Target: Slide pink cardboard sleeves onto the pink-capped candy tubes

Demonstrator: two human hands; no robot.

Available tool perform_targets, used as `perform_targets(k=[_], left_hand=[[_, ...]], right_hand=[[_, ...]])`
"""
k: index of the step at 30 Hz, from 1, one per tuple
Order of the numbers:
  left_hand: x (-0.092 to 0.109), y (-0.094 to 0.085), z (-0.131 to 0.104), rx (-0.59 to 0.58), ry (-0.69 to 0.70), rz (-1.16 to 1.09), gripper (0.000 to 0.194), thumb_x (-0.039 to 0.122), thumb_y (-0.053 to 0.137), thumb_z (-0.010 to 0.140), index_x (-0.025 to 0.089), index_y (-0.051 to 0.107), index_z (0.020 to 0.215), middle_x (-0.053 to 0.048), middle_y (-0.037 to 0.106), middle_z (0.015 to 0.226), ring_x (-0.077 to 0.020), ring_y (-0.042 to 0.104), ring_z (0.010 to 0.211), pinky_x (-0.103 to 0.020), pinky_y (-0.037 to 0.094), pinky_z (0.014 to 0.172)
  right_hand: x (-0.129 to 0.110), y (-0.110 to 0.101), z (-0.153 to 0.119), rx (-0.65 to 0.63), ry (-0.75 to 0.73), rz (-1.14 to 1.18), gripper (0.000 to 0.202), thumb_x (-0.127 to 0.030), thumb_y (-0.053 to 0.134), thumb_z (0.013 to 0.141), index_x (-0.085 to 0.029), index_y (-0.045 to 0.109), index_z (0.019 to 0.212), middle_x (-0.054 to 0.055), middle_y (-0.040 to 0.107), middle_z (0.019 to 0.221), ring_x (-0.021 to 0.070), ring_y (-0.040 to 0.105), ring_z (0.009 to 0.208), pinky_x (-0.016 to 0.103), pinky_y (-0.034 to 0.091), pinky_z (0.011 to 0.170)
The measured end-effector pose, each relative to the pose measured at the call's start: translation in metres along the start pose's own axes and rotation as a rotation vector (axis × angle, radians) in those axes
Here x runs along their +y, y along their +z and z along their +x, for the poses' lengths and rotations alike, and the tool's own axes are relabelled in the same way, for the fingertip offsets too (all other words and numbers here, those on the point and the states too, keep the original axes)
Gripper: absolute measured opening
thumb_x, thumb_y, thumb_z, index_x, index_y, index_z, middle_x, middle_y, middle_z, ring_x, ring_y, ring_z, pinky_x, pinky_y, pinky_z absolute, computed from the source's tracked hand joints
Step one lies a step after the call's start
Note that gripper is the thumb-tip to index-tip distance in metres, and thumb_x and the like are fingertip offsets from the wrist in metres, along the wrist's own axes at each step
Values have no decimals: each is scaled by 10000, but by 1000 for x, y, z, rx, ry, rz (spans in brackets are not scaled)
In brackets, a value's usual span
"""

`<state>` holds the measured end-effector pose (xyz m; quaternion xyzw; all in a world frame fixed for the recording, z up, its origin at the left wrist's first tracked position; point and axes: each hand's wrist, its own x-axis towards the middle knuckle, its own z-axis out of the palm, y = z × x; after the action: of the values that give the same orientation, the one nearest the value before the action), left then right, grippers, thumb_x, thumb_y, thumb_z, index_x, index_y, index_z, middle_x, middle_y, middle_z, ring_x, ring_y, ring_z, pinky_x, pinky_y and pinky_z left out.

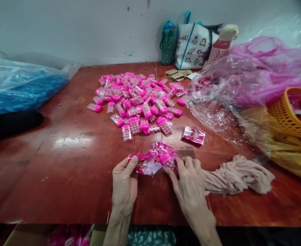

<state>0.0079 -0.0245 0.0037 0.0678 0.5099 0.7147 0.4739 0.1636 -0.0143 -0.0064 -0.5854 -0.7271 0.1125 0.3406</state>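
Near the table's front, my left hand (pixel 125 181) pinches a pink printed wrapper (pixel 145 164) between thumb and fingers. To its right, my right hand (pixel 190 181) grips a small clear container with a pink cap (pixel 169 162), filled with pink balls. More pink wrappers (pixel 160 149) lie just behind and between the two hands. Beyond them a large pile of similar pink-capped containers (pixel 137 99) covers the middle of the table. A stack of printed wrappers (pixel 193 135) lies to the right of the pile.
A crumpled cloth (pixel 239 176) is at the right front of the red table (pixel 63 177). Plastic bags (pixel 224 106) and a yellow basket (pixel 288 112) fill the right side. A bag of blue pieces (pixel 25 89) lies left. A tote bag (pixel 192 46) stands against the wall.
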Motion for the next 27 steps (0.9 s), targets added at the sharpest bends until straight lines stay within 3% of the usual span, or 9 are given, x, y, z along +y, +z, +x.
perform_targets(k=[4, 6, 10, 12, 15, 20, 27], left_hand=[[0, -2, 2, -3, -4, -11, 150, 179, 787, 510, 166, 694, 627, 6, 692, 618, -94, 604, 561, -219, 506, 622], [-1, -2, 2, -15, 3, -2, 143, 187, 782, 520, 167, 694, 633, 4, 693, 623, -102, 607, 560, -236, 509, 625], [-2, -2, 1, -20, 49, 13, 114, 180, 765, 549, 175, 699, 642, 8, 694, 629, -95, 605, 566, -207, 495, 602], [-3, -1, 0, -20, 84, 19, 106, 176, 758, 561, 179, 702, 650, 14, 693, 629, -86, 601, 571, -191, 486, 604], [-4, 0, -4, -26, 117, 46, 91, 178, 739, 589, 174, 705, 673, 13, 695, 649, -94, 600, 592, -203, 483, 617], [-6, 2, -8, -44, 153, 123, 87, 195, 711, 628, 167, 709, 710, 10, 686, 657, -106, 591, 601, -218, 470, 632], [-7, 2, -6, -60, 174, 160, 78, 196, 710, 626, 166, 707, 698, 12, 671, 641, -110, 579, 595, -218, 465, 623]], right_hand=[[-5, 5, -7, 32, 17, 108, 143, -287, 477, 849, -197, 569, 789, 71, 531, 727, 242, 486, 705, 416, 412, 642], [-6, 3, -6, 15, 104, 196, 144, -337, 525, 823, -203, 556, 779, 54, 546, 693, 216, 498, 642, 378, 419, 611], [-13, -9, 2, -206, 454, 464, 212, -396, 560, 794, -188, 532, 824, 22, 578, 675, 163, 534, 588, 291, 431, 560], [-18, -13, 4, -296, 537, 659, 245, -417, 556, 790, -180, 527, 848, 8, 576, 674, 140, 537, 590, 247, 431, 540], [-24, -12, 4, -358, 583, 819, 274, -429, 570, 775, -169, 526, 850, -18, 549, 607, 111, 505, 529, 208, 401, 491], [-28, -6, 1, -406, 619, 879, 279, -433, 576, 771, -166, 525, 830, -43, 527, 510, 90, 464, 448, 186, 338, 441], [-24, -22, 10, -631, 581, 1032, 219, -381, 554, 797, -165, 517, 790, -70, 436, 535, 69, 397, 447, 193, 307, 460]])
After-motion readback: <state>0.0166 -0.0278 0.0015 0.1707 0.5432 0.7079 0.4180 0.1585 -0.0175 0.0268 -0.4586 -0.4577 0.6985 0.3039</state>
